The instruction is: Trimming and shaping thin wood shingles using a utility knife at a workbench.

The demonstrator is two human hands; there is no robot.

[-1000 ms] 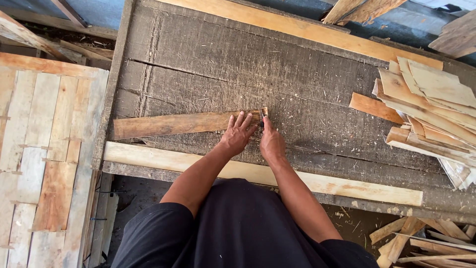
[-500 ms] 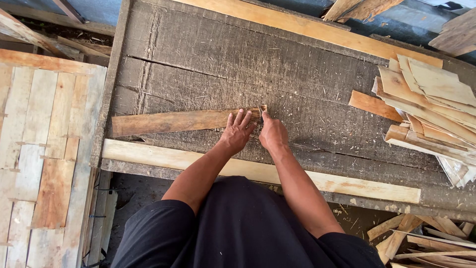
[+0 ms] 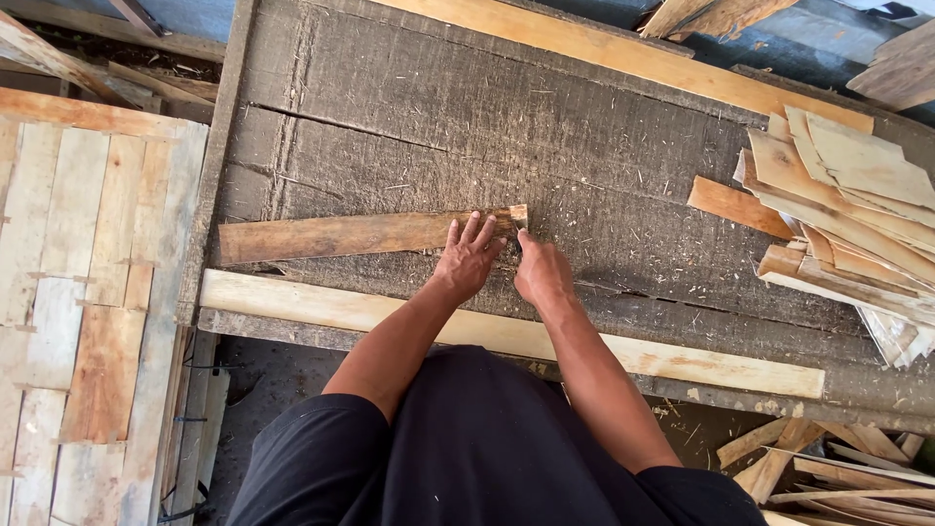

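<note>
Centre of the dark workbench (image 3: 604,146): thin wood strip (image 3: 341,236) lies flat, running 9 to 3 o'clock. Left hand (image 3: 469,258) spread, fingers pressed flat on its right end. Right hand (image 3: 542,273) curled just at 3 o'clock of that end, fingertips at the small end block (image 3: 518,212); whether it pinches anything, cannot tell. Strip looks light, stiff, splintery, likely to snap if bent; best held flat near the ends. Pale batten (image 3: 292,297) at 6 o'clock, veneer offcut pile (image 3: 857,214) at 3 o'clock.
</note>
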